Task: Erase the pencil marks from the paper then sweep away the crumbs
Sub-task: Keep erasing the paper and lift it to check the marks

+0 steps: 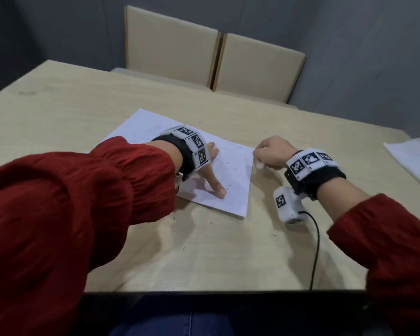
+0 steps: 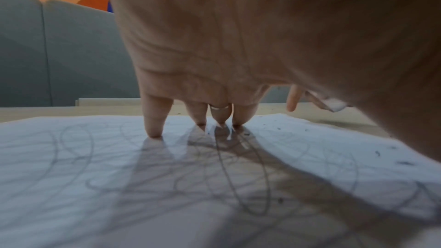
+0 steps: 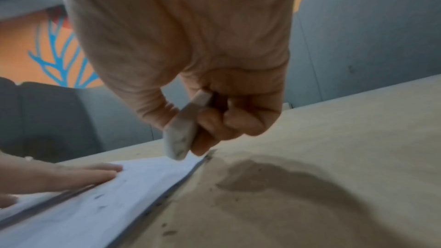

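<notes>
A white sheet of paper lies on the wooden table, with faint grey pencil loops across it and dark eraser crumbs scattered on it. My left hand presses flat on the sheet, fingers spread and straight, fingertips touching the paper. My right hand hovers at the sheet's right edge and pinches a worn white eraser between thumb and curled fingers. The eraser's tip is just above the paper's far right corner.
More crumbs lie on the bare table right of and in front of the sheet. Another white sheet sits at the far right edge. Two beige chairs stand behind the table. A black cable runs toward the front edge.
</notes>
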